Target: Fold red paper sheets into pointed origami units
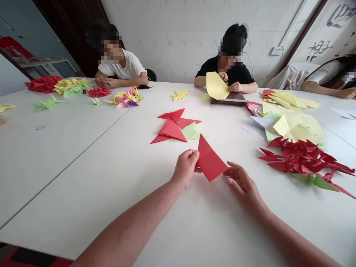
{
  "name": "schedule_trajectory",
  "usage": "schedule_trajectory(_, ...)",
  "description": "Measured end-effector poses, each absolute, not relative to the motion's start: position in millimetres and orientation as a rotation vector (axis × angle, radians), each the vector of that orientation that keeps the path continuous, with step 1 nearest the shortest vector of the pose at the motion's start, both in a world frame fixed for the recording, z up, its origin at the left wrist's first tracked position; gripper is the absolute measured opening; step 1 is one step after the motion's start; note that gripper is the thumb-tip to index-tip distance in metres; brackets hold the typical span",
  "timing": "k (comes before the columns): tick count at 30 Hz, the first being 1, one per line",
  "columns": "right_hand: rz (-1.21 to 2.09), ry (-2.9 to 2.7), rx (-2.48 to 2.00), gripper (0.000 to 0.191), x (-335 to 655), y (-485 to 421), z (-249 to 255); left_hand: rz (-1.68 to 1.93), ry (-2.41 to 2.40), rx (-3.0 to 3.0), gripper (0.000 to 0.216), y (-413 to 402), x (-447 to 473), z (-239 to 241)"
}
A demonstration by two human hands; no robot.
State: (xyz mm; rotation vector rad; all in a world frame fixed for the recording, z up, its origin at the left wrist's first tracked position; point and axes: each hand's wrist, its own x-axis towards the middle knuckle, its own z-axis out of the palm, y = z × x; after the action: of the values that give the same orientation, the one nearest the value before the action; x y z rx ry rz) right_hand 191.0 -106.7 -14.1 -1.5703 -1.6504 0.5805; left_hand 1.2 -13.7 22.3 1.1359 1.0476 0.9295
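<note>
In the head view, the left hand is seen curled, its fingertips closed on the left edge of a red folded paper. The right hand is half open, and its fingertips are laid against the paper's right corner; whether that corner is pinched cannot be told. The paper is held between the hands, just above the near middle of the white surface. Just beyond it, a few red folded pieces are spread out, with a light green piece touching them. To the right, a heap of red cranes is piled, and yellow sheets lie behind it. At the far side, a yellow sheet is held by a person in black. At the far left, a person in white is seated.
</note>
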Motion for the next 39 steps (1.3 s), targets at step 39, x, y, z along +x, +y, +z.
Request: schedule_trajectory(39, 0.664, -1.444, -1.626, 0.024, 184, -89, -7, 0.602, 0.696, 0.891, 0.021, -27, 10, 10)
